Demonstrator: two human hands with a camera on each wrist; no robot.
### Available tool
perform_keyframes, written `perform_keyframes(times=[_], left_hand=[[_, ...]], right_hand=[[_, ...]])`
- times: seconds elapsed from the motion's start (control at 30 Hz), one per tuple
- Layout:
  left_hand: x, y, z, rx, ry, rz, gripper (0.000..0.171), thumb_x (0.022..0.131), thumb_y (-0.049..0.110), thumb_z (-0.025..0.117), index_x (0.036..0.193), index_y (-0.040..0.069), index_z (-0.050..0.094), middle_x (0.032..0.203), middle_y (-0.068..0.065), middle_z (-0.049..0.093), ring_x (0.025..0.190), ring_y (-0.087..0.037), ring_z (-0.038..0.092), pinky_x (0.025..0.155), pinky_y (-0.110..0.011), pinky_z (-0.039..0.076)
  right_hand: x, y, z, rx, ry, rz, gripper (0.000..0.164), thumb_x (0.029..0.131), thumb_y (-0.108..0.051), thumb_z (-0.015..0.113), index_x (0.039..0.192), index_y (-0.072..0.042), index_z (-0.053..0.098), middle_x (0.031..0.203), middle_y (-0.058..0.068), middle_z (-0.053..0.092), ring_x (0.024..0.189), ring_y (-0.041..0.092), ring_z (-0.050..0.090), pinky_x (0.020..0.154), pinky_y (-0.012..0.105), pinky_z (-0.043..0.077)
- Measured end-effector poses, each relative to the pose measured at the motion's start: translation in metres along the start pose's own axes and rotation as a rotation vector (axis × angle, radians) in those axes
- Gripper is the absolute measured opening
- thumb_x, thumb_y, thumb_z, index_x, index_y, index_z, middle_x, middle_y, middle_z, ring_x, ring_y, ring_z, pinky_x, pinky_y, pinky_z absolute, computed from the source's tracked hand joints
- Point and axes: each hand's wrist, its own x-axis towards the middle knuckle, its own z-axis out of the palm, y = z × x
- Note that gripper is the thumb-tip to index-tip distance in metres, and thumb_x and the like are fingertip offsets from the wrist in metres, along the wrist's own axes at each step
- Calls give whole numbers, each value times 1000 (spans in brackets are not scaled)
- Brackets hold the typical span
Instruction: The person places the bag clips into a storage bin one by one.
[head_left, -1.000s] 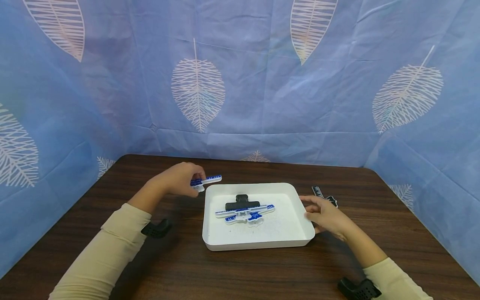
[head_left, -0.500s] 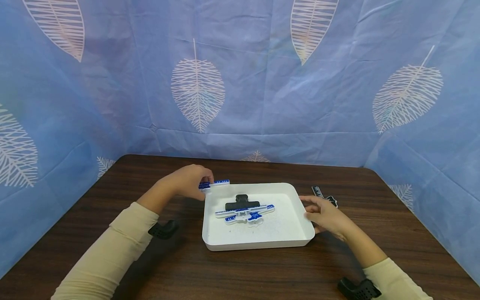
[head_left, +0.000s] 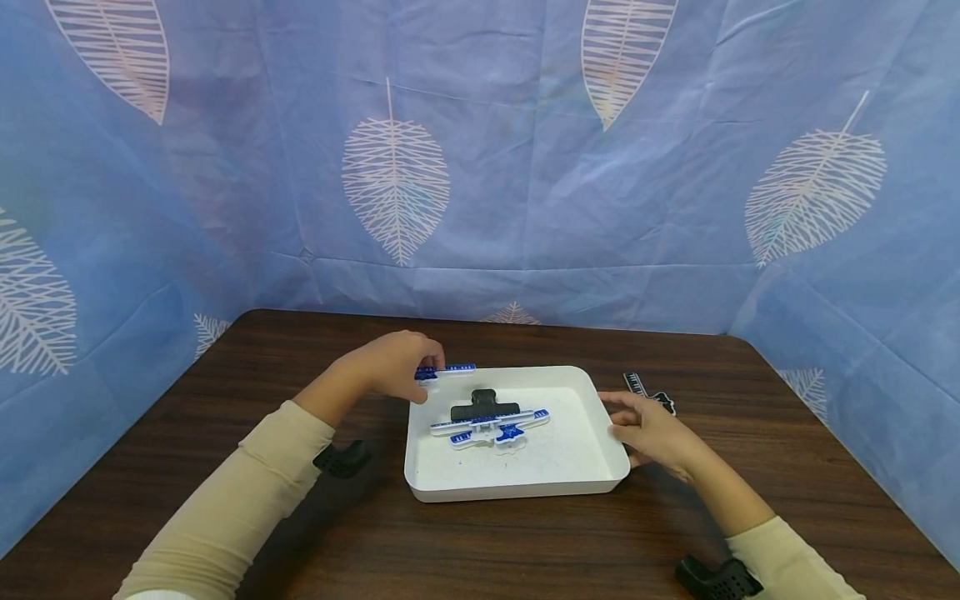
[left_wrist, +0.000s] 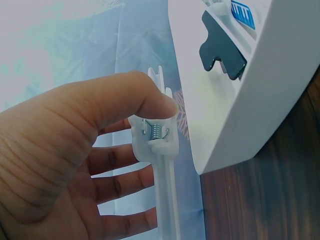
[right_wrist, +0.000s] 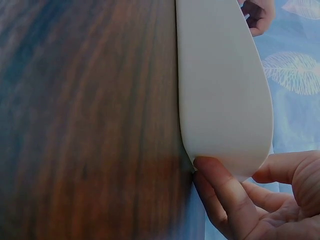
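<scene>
My left hand [head_left: 393, 362] is over the far left corner of a white tray [head_left: 517, 492]. It pinches a blue-and-white plastic spring clip [head_left: 450, 369] with a ruler-marked bar; in the left wrist view the thumb presses beside the clip's metal spring [left_wrist: 156, 131]. Inside the tray lie a black clip [head_left: 483, 407] and several blue-and-white clip pieces [head_left: 491, 425], partly overlapping. At the tray's right end, my right hand [head_left: 652, 429] holds the wall. In the right wrist view its thumb [right_wrist: 280, 167] meets the rim and a finger [right_wrist: 220, 180] lies against the lower corner.
A black clip with ruler marks [head_left: 648, 392] lies on the dark wooden table [head_left: 480, 550], just beyond the right hand. Blue cloth with white leaf prints [head_left: 480, 208] hangs behind and around the table. Each wrist wears a black device [head_left: 341, 458].
My left hand has moved right with the blue-and-white clip, from left of the tray to over its far left corner. The right hand and the tray have stayed still.
</scene>
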Motion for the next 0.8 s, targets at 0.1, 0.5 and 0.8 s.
perform_keyframes(times=[0.1,0.5,0.8], left_hand=[[3,4,1,3,-5,-8,37,72,19,81,107,14,68,99,0,64,88,-17,56,84,-37,52],[12,17,4,8,-29,-3,37,72,20,81,106,16,67,100,2,64,88,-15,56,84,-35,52],[17,26,4,11,-40,19,34,73,21,81,104,18,67,102,2,63,91,-15,57,84,-33,51]], right_hand=[[0,0,0,0,1,-1,58,97,2,51,150,3,27,119,28,57,90,32,67,66,49,58],[-1,-2,1,-9,5,1,58,97,1,51,150,3,26,119,28,57,91,32,66,66,48,58],[0,0,1,-3,12,6,58,97,2,51,149,4,26,118,28,58,91,32,66,66,48,58]])
